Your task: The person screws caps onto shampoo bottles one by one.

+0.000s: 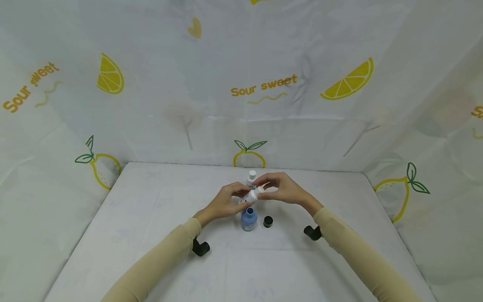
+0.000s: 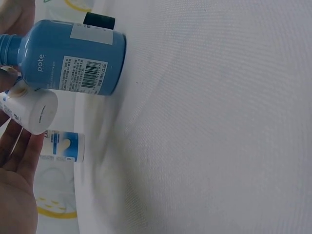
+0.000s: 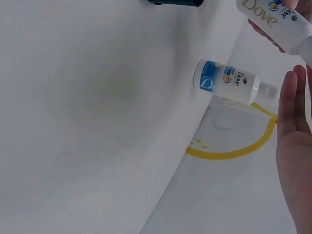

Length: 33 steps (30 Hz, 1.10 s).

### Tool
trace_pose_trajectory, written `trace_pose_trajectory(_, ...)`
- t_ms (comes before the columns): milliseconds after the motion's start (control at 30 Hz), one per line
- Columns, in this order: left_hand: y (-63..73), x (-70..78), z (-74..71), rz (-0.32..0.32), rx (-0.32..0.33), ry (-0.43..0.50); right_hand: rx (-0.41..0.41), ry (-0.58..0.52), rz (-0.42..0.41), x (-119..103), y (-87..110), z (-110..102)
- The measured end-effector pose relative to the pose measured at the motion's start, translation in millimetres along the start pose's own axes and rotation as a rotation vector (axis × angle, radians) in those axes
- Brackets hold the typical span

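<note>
My left hand (image 1: 223,203) grips a white Dove bottle (image 1: 248,197), held tilted with its top toward the right. At that top, the fingers and thumb of my right hand (image 1: 285,189) pinch the white cap (image 1: 259,190). Just in front of the held bottle stands an uncapped blue bottle (image 1: 248,222), its threaded neck showing in the left wrist view; a barcode label (image 2: 84,74) is on its side. A black cap (image 1: 268,221) lies to the right of the blue bottle. The held bottle's base (image 2: 43,113) overlaps the blue bottle in the left wrist view.
A second white Dove bottle (image 3: 229,82) stands upright with its cap on, behind the hands. The white-covered table (image 1: 158,201) ends at a lemon-printed curtain (image 1: 211,134) at the back and sides. Black wrist-worn pieces (image 1: 201,248) hang under both sleeves.
</note>
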<state>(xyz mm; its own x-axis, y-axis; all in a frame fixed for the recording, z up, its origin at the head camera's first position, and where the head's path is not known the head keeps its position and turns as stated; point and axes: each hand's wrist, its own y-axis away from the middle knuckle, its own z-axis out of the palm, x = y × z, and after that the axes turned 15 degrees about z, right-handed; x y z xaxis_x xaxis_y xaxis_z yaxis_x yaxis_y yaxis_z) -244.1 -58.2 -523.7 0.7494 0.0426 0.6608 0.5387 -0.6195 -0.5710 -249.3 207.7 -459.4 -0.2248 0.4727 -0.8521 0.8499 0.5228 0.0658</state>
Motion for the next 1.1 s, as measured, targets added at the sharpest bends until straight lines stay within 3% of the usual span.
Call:
trace_pose_trajectory(233, 0.1, 1.4, 0.5, -0.02, -0.007, 0.002, -0.086, -0.045, -0.028, 3.1, -1.2, -2.8)
trace_pose_trajectory(1100, -1.5, -2.2, -1.4, -0.001, 0.001, -0.038, 0.012, 0.019, 0.04, 1.7, -1.0, -1.9)
